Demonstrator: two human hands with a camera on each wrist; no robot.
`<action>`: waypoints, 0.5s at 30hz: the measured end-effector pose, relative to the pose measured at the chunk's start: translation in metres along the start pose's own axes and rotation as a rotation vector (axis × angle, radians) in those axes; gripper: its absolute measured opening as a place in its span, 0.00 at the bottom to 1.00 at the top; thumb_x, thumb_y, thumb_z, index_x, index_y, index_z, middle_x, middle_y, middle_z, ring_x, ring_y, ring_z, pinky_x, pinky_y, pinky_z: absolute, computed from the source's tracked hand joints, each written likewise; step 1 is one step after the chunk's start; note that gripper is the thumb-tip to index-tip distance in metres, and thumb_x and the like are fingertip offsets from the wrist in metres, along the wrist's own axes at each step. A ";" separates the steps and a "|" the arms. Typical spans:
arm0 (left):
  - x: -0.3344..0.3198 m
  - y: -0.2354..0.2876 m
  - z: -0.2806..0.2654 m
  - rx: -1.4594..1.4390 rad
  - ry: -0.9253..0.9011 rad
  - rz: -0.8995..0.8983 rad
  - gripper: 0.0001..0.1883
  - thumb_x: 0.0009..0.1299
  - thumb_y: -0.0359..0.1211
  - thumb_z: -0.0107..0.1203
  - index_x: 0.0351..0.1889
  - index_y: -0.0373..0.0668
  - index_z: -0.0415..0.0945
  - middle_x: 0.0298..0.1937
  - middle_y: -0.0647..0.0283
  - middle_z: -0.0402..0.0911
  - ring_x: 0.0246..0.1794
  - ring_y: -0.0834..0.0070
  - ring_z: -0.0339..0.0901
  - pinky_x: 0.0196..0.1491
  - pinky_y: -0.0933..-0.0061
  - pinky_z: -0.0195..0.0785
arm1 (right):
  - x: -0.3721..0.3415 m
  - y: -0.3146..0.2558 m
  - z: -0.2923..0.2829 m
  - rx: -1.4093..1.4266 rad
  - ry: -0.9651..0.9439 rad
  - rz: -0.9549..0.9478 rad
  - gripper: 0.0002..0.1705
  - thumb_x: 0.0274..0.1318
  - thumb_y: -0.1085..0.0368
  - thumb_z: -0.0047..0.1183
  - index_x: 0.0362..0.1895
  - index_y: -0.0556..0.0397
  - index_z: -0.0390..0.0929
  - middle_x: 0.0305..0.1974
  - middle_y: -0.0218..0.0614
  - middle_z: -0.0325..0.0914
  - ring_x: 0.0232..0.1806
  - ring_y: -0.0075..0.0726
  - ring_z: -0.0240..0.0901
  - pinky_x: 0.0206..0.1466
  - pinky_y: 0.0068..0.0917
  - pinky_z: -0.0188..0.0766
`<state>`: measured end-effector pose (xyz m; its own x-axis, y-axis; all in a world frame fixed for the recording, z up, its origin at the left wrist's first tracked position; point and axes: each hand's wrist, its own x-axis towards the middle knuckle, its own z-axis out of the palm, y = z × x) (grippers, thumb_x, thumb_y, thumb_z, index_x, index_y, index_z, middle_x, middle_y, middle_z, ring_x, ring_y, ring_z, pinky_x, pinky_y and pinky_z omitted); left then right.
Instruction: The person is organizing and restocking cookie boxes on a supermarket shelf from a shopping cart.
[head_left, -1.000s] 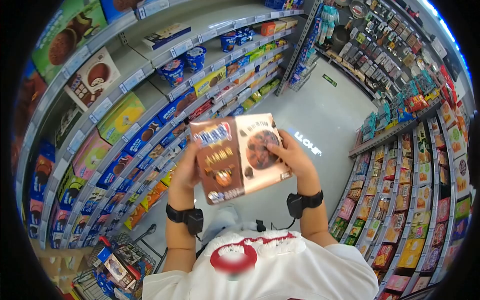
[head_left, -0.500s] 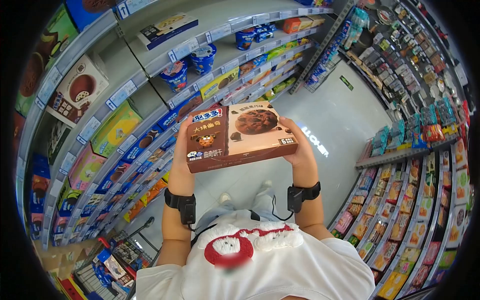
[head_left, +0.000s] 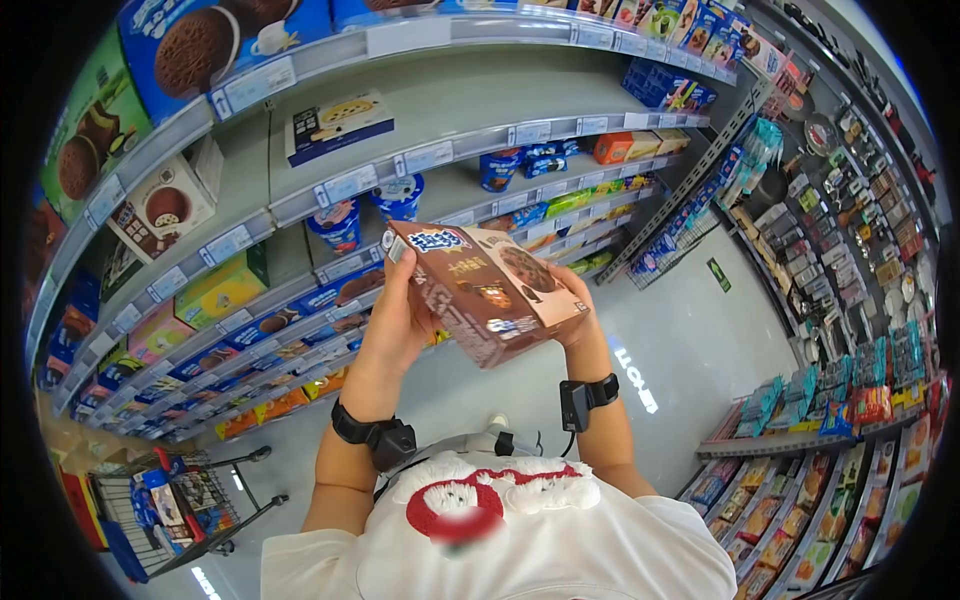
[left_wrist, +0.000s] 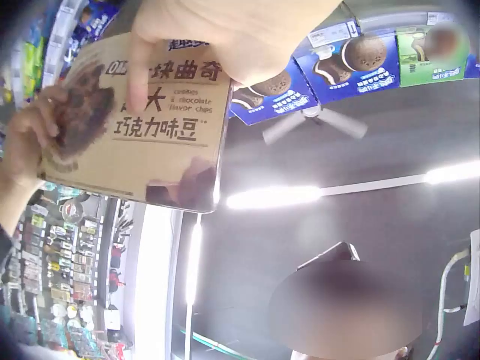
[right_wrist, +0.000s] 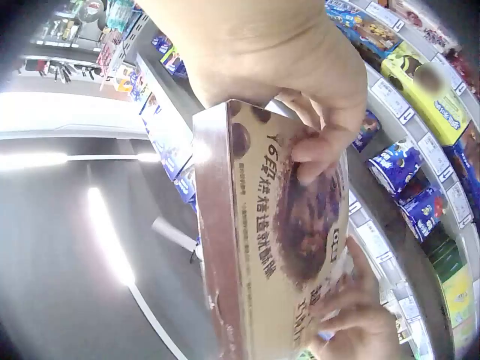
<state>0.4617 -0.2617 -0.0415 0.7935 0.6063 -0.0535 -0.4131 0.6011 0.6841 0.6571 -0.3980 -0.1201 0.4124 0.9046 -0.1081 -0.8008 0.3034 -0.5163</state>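
Both hands hold a brown and cream cookie box [head_left: 490, 285] in front of the chest, tilted so that a long brown side shows beside its printed front. My left hand [head_left: 395, 318] grips the left end, its thumb up along the edge. At the other end my right hand [head_left: 577, 308] holds the box, partly hidden behind it. In the left wrist view, fingers of the left hand [left_wrist: 217, 34] lie across the back panel of the box [left_wrist: 169, 161]. The right wrist view shows the right hand [right_wrist: 292, 71] bent over the edge of the box [right_wrist: 259, 195], fingertips on its printed face.
Shelves [head_left: 560, 75] of biscuits stand ahead and to the left, with a blue-and-white box [head_left: 340, 125] and blue cups [head_left: 398, 197] near the held box. A shopping cart [head_left: 180, 500] with goods stands at lower left. More packed shelves [head_left: 790, 510] line the right.
The box has turned in both hands from facing up to a slanted pose, its brown side now showing. The head view has swung toward the left shelves, and more of the cart shows.
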 end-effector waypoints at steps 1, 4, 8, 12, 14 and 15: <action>0.007 -0.008 0.005 -0.033 0.051 0.011 0.21 0.72 0.46 0.42 0.58 0.48 0.59 0.56 0.61 0.69 0.47 0.74 0.76 0.46 0.70 0.74 | -0.002 -0.011 0.005 0.011 -0.007 -0.005 0.25 0.57 0.60 0.42 0.54 0.64 0.67 0.52 0.49 0.71 0.52 0.44 0.71 0.56 0.36 0.69; 0.023 -0.023 0.016 0.025 0.124 -0.017 0.19 0.71 0.42 0.45 0.53 0.41 0.66 0.50 0.60 0.75 0.45 0.72 0.77 0.47 0.71 0.72 | -0.009 -0.044 0.021 -0.243 -0.048 -0.260 0.29 0.58 0.59 0.40 0.61 0.62 0.59 0.57 0.49 0.66 0.56 0.43 0.68 0.58 0.36 0.65; 0.068 -0.066 -0.022 0.046 0.054 -0.172 0.17 0.70 0.38 0.45 0.51 0.35 0.70 0.45 0.57 0.79 0.40 0.70 0.80 0.43 0.71 0.75 | -0.022 -0.083 0.030 -0.531 -0.263 -0.368 0.36 0.55 0.58 0.45 0.67 0.54 0.51 0.52 0.42 0.66 0.46 0.31 0.70 0.47 0.27 0.71; 0.074 -0.098 -0.011 -0.062 0.027 -0.258 0.19 0.72 0.41 0.43 0.51 0.36 0.70 0.45 0.57 0.79 0.40 0.70 0.80 0.43 0.70 0.75 | -0.041 -0.094 0.049 -0.771 -0.418 -0.414 0.46 0.48 0.54 0.56 0.69 0.50 0.48 0.47 0.34 0.65 0.35 0.22 0.69 0.36 0.18 0.69; 0.075 -0.101 0.015 -0.062 0.072 -0.240 0.20 0.72 0.43 0.42 0.52 0.38 0.70 0.45 0.58 0.79 0.38 0.72 0.80 0.40 0.71 0.75 | -0.044 -0.106 0.041 -0.876 -0.465 -0.406 0.54 0.45 0.50 0.61 0.70 0.49 0.42 0.53 0.41 0.63 0.42 0.29 0.70 0.45 0.24 0.69; 0.080 -0.103 0.017 -0.014 0.048 -0.178 0.19 0.72 0.41 0.43 0.53 0.38 0.69 0.46 0.58 0.79 0.40 0.72 0.79 0.42 0.72 0.75 | -0.043 -0.113 0.036 -0.866 -0.425 -0.459 0.56 0.44 0.50 0.62 0.70 0.49 0.39 0.54 0.44 0.61 0.46 0.32 0.68 0.48 0.27 0.67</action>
<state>0.5749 -0.2842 -0.1035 0.8327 0.5132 -0.2080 -0.2739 0.7081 0.6508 0.7140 -0.4607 -0.0271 0.2764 0.8390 0.4688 0.0429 0.4765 -0.8781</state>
